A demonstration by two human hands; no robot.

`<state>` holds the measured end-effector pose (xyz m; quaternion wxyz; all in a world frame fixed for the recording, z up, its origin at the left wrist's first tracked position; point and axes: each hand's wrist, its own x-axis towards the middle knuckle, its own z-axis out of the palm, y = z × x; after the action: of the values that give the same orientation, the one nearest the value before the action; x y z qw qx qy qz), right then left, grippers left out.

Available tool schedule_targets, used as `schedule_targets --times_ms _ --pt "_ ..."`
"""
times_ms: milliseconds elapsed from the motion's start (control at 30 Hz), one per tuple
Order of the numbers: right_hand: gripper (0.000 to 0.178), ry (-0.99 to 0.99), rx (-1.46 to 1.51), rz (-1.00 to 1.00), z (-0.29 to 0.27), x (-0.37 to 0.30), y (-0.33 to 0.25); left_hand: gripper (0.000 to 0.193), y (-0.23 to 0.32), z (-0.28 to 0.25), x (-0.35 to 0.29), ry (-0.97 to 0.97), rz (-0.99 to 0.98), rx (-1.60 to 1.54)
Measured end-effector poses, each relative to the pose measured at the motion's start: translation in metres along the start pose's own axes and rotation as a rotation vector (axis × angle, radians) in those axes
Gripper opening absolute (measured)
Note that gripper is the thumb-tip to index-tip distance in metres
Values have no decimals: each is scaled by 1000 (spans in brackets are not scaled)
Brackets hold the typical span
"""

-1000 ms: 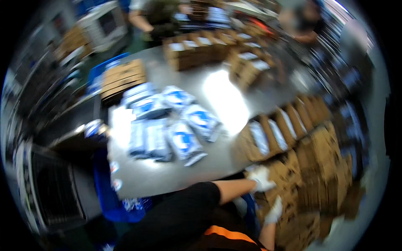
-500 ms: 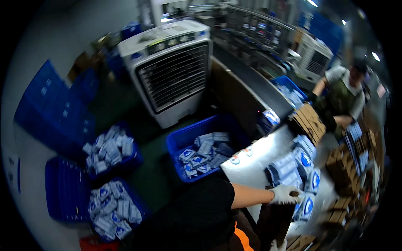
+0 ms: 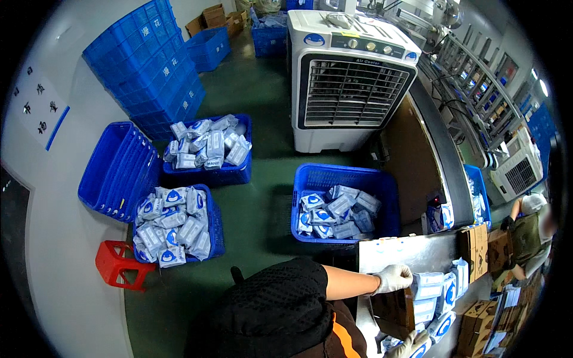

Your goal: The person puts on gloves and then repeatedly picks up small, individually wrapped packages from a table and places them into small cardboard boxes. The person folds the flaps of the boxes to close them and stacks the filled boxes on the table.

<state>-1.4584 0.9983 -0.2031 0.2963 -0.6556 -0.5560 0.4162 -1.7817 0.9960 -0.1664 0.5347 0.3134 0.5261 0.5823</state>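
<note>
My left hand (image 3: 394, 278), in a white glove, reaches out from a black sleeve and closes on the upper edge of a brown cardboard box (image 3: 391, 310). The box stands at the metal table's near left edge, its dark side toward me. My right hand (image 3: 408, 346), also gloved, is at the box's lower end beside a white-and-blue soft pack (image 3: 421, 348); the frame's edge cuts it off and its grip is unclear. Right of the box, more soft packs (image 3: 428, 286) lie in rows on the table (image 3: 382, 250).
A blue crate (image 3: 304, 173) of packs stands beyond the table. Two more filled crates (image 3: 216, 230), stacked crates (image 3: 143, 53) and a red stool (image 3: 116, 262) are leftward. An air cooler (image 3: 352, 89) stands by the conveyor (image 3: 439, 149). A co-worker (image 3: 531, 232) handles cartons at right.
My view has swung left, so the scene sits further right and is sharper. My left hand has shifted from beside the packs to the box's upper edge. The co-worker's hands have left the carton on the table.
</note>
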Motion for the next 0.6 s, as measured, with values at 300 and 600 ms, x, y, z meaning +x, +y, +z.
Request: schedule_targets --times_ms 300,600 --pt "47 31 -475 -963 41 -26 22 54 20 18 -20 -252 271 630" --pt "17 25 257 160 69 2 14 59 14 5 46 -388 -65 643"
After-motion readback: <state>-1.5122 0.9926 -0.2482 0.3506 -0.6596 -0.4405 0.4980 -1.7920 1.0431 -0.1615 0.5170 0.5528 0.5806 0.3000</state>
